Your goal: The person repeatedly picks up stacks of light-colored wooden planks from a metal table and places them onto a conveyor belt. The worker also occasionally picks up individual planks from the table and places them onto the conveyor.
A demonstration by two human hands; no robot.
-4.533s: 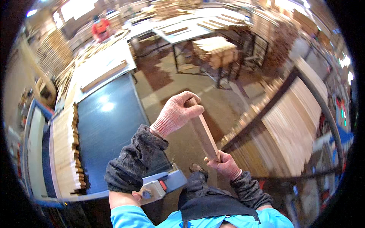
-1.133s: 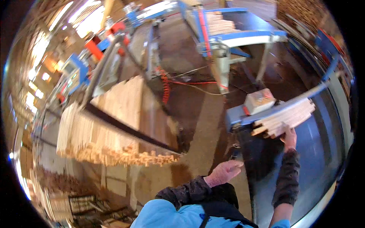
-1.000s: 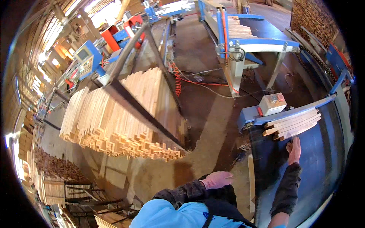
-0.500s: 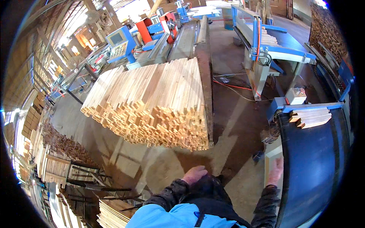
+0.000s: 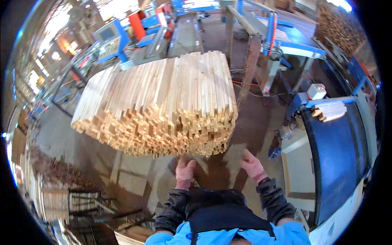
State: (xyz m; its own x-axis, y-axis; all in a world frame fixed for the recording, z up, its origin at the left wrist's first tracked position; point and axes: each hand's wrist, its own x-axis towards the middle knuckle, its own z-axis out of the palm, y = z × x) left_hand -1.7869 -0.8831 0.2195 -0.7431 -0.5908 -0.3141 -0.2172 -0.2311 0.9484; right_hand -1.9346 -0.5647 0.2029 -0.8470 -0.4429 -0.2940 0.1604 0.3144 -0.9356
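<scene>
Grey-brown floor [image 5: 87,153], shadow-streaked; bright openings [image 5: 116,9] upper left; white light [image 5: 342,5] upper right.

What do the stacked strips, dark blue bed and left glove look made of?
Stacked strips: bare wood, it seems; pale, streaky sides, yellowish ends. Dark blue bed: perhaps rubber or plastic; smooth, soft sheen. Left glove: probably fabric; matte, soft-looking.

No text, number or sign is legible. The blue control console [image 5: 110,41] carries a screen [image 5: 107,34] and a keypad [image 5: 109,47]; any characters on either are too small and blurred to read. The light blue shirt [image 5: 292,233] bears a small dark blue emblem [image 5: 189,236] at the chest; its content is indistinct. Any markings on the white switch box [image 5: 315,92] are unreadable at this resolution.
</scene>
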